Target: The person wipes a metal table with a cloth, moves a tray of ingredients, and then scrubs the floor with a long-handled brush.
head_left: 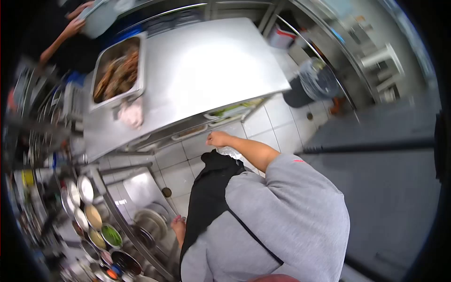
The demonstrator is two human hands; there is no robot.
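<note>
My right hand is in front of the near edge of the steel table, its fingers curled in and no object visible in them. Some clear plastic shows just under that forearm, beside my black apron. Lower down at my side, my left hand is partly covered by the apron, with its fingers loosely bent and a little apart. Close to it is a low steel shelf with round pots.
A deep steel pan of browned meat stands on the table, beside a pink cloth-like bundle. Several sauce containers line the lower left. A lined bin stands right of the table. Another person's hands hold a pale container at upper left.
</note>
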